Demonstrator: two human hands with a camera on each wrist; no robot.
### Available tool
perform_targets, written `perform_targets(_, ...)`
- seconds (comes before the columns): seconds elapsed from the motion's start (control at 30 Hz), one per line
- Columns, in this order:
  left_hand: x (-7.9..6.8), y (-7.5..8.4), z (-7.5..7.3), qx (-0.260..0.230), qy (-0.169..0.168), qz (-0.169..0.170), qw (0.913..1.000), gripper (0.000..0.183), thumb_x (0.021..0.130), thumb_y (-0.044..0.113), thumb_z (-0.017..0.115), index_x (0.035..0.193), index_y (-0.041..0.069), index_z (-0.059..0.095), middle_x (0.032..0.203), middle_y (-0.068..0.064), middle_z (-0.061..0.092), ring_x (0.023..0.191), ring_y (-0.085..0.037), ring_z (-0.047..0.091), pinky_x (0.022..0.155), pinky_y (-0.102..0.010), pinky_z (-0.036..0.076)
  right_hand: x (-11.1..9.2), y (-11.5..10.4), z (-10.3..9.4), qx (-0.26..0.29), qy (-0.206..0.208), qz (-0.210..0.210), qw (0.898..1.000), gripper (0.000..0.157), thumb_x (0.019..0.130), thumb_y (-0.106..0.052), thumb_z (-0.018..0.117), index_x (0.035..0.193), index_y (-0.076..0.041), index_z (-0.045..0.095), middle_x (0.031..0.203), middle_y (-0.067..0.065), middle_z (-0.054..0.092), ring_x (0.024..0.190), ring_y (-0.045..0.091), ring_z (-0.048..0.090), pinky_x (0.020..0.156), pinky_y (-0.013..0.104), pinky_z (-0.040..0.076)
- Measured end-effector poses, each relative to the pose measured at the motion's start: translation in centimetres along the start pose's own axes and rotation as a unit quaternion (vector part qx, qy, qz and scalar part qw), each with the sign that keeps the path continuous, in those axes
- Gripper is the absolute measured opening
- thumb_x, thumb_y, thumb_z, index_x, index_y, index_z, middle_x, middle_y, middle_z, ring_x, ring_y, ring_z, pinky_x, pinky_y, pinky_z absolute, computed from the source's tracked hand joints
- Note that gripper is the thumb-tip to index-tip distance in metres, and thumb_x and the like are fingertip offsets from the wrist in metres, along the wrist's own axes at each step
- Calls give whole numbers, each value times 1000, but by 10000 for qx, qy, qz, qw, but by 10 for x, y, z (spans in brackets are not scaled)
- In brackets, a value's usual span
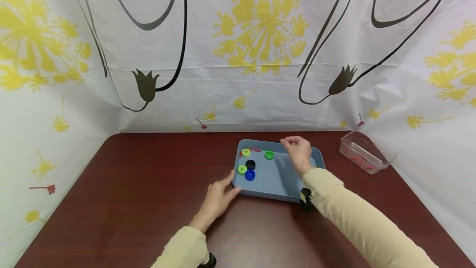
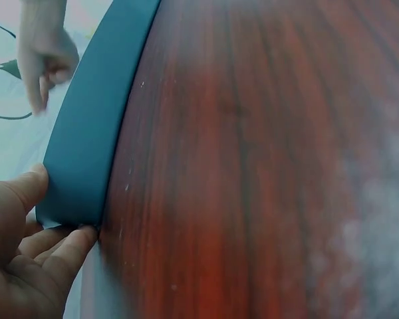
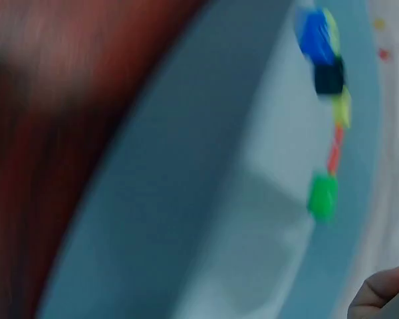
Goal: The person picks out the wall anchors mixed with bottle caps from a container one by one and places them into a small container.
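Where white cloth (image 1: 208, 108) with yellow flowers (image 1: 265, 20) hangs across the top of the frame, a dark red-brown counter (image 1: 130, 202) starts below it. Right of the middle, a blue-gray tray (image 1: 273, 179) sits on the counter. Near its left end lie a blue cap (image 1: 250, 175), a black cap (image 1: 251, 164), two light green caps (image 1: 242, 170) and thin red sticks (image 1: 255, 150); a green cap (image 1: 269, 155) lies near the far side. At the right of the frame, a clear box (image 1: 386, 162) has red bits (image 1: 360, 161) in it. The tray's long side runs left to right, dipping a little toward the lower right. The two hands are apart. The left hand (image 1: 215, 198) grips the tray's near left corner. The right hand (image 1: 298, 152) is over the tray's far side, fingers bent; I cannot tell if it holds anything.
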State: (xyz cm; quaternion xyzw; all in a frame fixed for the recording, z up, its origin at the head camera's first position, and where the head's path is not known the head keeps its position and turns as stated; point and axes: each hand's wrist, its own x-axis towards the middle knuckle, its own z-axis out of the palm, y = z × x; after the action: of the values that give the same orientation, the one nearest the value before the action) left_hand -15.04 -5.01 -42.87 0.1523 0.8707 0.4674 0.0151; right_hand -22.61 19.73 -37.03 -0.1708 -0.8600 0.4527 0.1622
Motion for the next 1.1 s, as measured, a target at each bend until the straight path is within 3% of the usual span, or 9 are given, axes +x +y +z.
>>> perform_targets(0.17, 2, 0, 0, -58, 116, -7, 9999, 59, 92, 28, 62, 143, 8, 40, 140, -12, 46, 121, -28, 53, 91, -43, 50, -14, -11, 36, -255, -718, 101, 9970, 21, 89, -20, 65, 93, 0, 70, 86, 14, 68, 75, 22, 58, 65, 30, 45)
perform_targets(0.27, 2, 0, 1, -107, 170, 2, 9998, 58, 91, 26, 63, 142, 7, 41, 138, -12, 48, 117, -26, 56, 89, -41, 51, -20, -12, 51, -399, -899, 133, 9951, 20, 89, -18, 65, 87, 1, 72, 83, 14, 70, 72, 22, 60, 70, 37, 49)
perform_targets(0.4, 3, 1, 3, -170, 184, 22, 9997, 57, 91, 23, 63, 141, 6, 42, 137, -13, 49, 111, -25, 60, 87, -39, 52, -25, -10, 65, -492, -870, 217, 9948, 19, 87, -15, 66, 81, 1, 72, 74, 14, 70, 63, 18, 59, 72, 39, 51)
perform_targets(0.57, 3, 4, 5, -207, 153, 43, 9997, 57, 91, 23, 63, 140, 5, 42, 136, -15, 50, 109, -26, 62, 84, -37, 54, -23, -4, 71, -632, -757, 374, 9944, 15, 87, -13, 66, 83, 1, 69, 79, 18, 70, 48, 13, 58, 64, 36, 52)
perform_targets(0.77, 0, 6, 5, -244, 169, 34, 9996, 57, 91, 22, 64, 140, 4, 42, 136, -16, 50, 111, -26, 60, 86, -39, 53, -16, 0, 78, -934, -607, 571, 9921, 16, 88, -17, 66, 88, 0, 67, 85, 19, 69, 47, 13, 59, 65, 37, 52)
perform_targets(0.9, -2, 4, 5, -254, 157, -20, 9996, 57, 91, 23, 64, 140, 6, 42, 136, -14, 50, 113, -25, 59, 87, -39, 52, -14, 1, 87, -1129, -591, 609, 9900, 18, 87, -19, 66, 90, -1, 68, 87, 18, 70, 53, 17, 63, 72, 39, 52)
perform_targets(1.1, -4, 3, 5, -228, 199, 114, 9995, 56, 90, 22, 65, 139, 5, 44, 134, -15, 52, 110, -25, 61, 84, -38, 53, -13, -1, 94, -1379, -461, 709, 9868, 20, 85, -21, 67, 94, -2, 68, 97, 19, 68, 86, 30, 63, 79, 42, 50)
